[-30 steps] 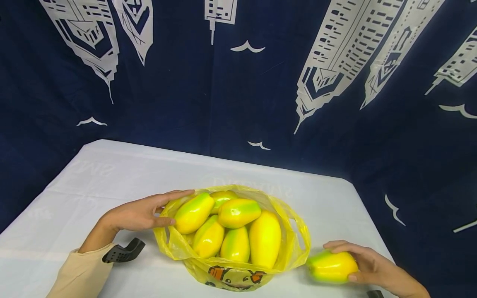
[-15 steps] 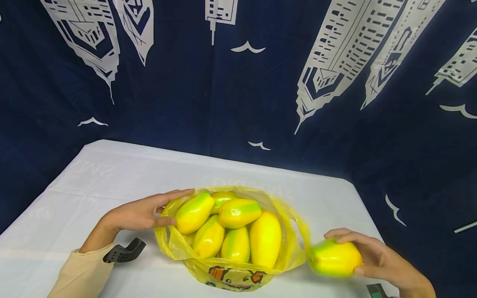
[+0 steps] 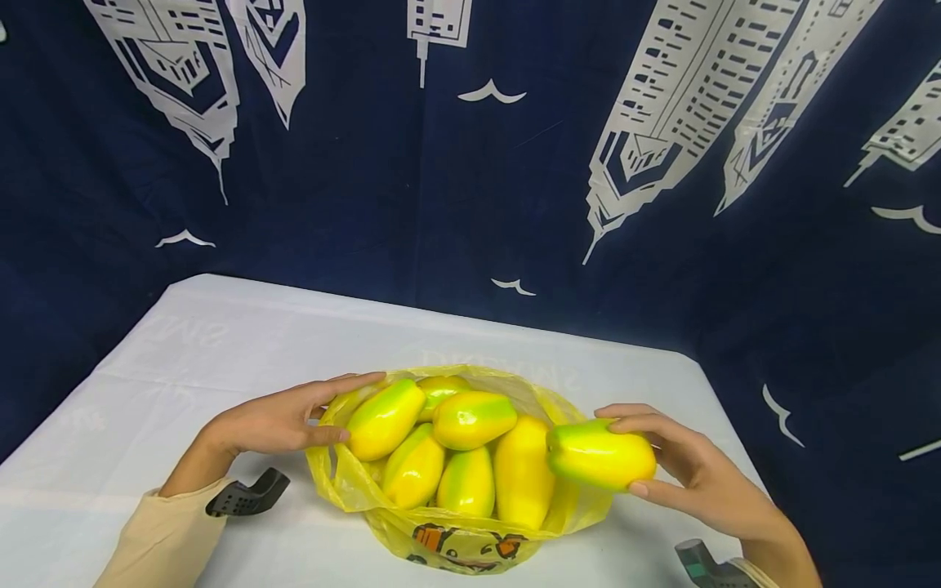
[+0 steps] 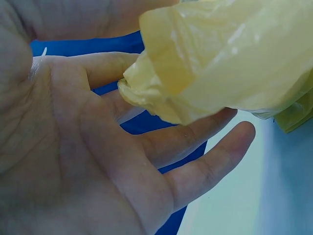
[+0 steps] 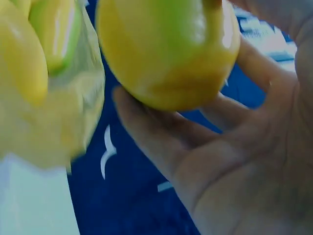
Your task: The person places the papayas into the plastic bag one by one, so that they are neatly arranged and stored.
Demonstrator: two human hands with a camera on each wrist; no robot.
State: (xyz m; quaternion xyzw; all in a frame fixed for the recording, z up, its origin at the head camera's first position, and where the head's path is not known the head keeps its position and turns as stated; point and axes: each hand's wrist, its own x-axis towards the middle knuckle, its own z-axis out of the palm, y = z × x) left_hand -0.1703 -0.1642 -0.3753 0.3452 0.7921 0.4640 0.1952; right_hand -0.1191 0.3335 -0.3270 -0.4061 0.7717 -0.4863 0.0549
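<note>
A yellow plastic bag [image 3: 581,510] stands with its mouth wide on the white table, filled with several glossy yellow-green papayas [image 3: 524,474]. On the bag's left side rests my left hand [image 3: 272,418], thumb and fingers spread and fairly straight along the rim. The left wrist view has the crumpled bag edge [image 4: 195,63] lying between thumb and fingers. My right hand [image 3: 698,465] grips another papaya [image 3: 599,456] lengthwise, its green end pointing left over the bag's right rim. In the right wrist view that papaya [image 5: 166,54] sits between thumb and fingers, beside the bag.
A white cloth covers the table [image 3: 243,343]. Behind it hangs a dark blue curtain [image 3: 353,204] printed with white buildings and birds. Black wrist devices sit at the left wrist [image 3: 247,493] and the right wrist [image 3: 709,566].
My right hand has raised the papaya from the table right of the bag and carried it up and left, over the bag's right rim. The left hand has stayed in place.
</note>
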